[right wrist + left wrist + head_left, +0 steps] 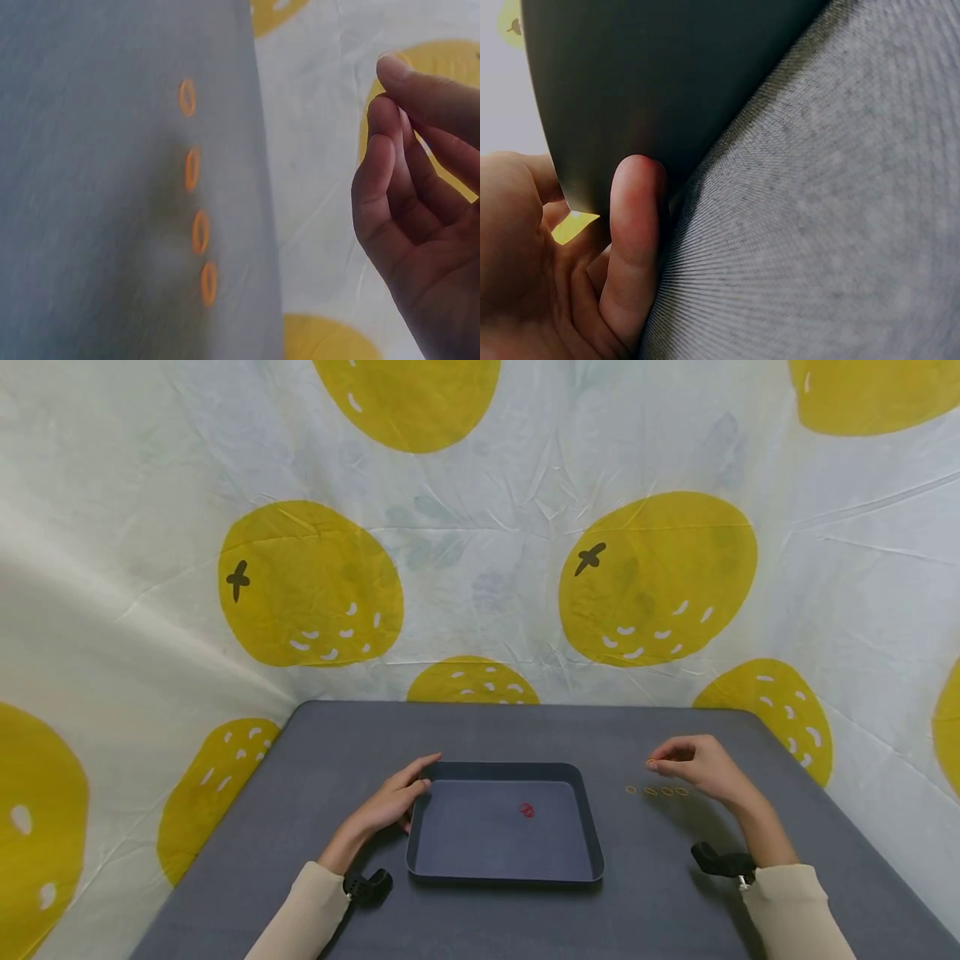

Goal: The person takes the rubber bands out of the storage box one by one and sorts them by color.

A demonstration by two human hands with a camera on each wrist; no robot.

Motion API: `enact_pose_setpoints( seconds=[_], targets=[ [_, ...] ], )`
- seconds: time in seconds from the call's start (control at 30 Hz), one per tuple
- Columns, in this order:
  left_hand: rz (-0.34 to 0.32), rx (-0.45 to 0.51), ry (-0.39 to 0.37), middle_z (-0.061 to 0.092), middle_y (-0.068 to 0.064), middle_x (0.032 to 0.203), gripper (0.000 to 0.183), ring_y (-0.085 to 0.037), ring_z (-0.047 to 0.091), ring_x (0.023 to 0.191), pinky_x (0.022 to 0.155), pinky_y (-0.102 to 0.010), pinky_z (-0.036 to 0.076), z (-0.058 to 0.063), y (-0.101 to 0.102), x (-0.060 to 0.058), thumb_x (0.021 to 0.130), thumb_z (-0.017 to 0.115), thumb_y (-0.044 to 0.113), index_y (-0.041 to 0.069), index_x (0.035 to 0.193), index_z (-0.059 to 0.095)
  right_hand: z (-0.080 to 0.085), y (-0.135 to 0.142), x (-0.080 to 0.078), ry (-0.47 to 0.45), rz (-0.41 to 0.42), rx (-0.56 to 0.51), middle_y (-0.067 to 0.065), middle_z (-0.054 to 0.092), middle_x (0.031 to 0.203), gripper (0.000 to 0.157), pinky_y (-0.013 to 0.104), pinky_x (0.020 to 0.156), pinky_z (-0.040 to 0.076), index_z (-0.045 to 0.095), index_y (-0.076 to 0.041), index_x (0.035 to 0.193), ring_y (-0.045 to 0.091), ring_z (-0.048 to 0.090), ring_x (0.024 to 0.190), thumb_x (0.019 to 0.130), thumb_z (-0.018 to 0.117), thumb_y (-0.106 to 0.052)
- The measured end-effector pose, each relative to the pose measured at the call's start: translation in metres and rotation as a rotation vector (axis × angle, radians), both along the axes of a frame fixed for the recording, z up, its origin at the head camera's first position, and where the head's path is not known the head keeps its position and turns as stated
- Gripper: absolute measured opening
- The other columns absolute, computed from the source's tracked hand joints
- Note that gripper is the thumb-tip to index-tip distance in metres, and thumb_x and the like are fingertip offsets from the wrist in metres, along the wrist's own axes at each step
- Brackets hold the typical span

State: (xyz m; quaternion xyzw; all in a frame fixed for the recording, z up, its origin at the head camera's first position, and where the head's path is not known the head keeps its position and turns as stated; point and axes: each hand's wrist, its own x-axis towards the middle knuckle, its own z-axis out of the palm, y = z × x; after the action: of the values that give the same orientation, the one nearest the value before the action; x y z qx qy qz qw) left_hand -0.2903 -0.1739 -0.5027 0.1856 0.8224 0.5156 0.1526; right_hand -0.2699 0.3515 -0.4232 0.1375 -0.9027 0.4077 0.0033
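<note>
My left hand [390,800] holds the left side of a dark grey tray [594,835] near its far corner. In the left wrist view, a finger [636,225] lies against the tray's outer wall [645,82]. Inside the tray lie red rubber bands [527,811], close together. Raised above the table to the right of the tray, my right hand [701,767] pinches a small orange rubber band [651,762] between thumb and fingertips; the fingers mostly hide it. Several orange rubber bands [667,792] lie in a row on the table below that hand.
The grey table [495,922] extends around the tray. Behind it and at both sides hangs a white cloth [480,585] printed with yellow fruit. Each wrist wears a black device [723,862], just beyond a beige sleeve [795,910].
</note>
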Motion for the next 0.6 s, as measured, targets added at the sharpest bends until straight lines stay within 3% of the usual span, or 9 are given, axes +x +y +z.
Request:
enact_pose_setpoints(
  seconds=[0.4, 0.6],
  targets=[
    [0.008, -0.004, -0.011, 0.053, -0.015, 0.087, 0.053, -0.018, 0.051, 0.044, 0.048, -0.040, 0.057, 0.001, 0.000, -0.001, 0.113, 0.045, 0.029, 0.031, 0.163, 0.031, -0.015, 0.039, 0.004, -0.039, -0.109, 0.061, 0.014, 0.077, 0.095, 0.028, 0.028, 0.068, 0.055, 0.077, 0.005, 0.108, 0.016, 0.068, 0.076, 0.096, 0.075, -0.020],
    [0.004, 0.007, -0.009, 0.053, -0.016, 0.089, 0.053, -0.019, 0.051, 0.044, 0.047, -0.041, 0.057, 0.001, -0.001, -0.001, 0.113, 0.044, 0.027, 0.029, 0.164, 0.030, -0.026, 0.052, 0.006, -0.073, -0.158, 0.103, 0.014, 0.076, 0.095, 0.028, 0.026, 0.065, 0.052, 0.077, 0.006, 0.109, 0.013, 0.063, 0.073, 0.098, 0.073, -0.020]
  ],
)
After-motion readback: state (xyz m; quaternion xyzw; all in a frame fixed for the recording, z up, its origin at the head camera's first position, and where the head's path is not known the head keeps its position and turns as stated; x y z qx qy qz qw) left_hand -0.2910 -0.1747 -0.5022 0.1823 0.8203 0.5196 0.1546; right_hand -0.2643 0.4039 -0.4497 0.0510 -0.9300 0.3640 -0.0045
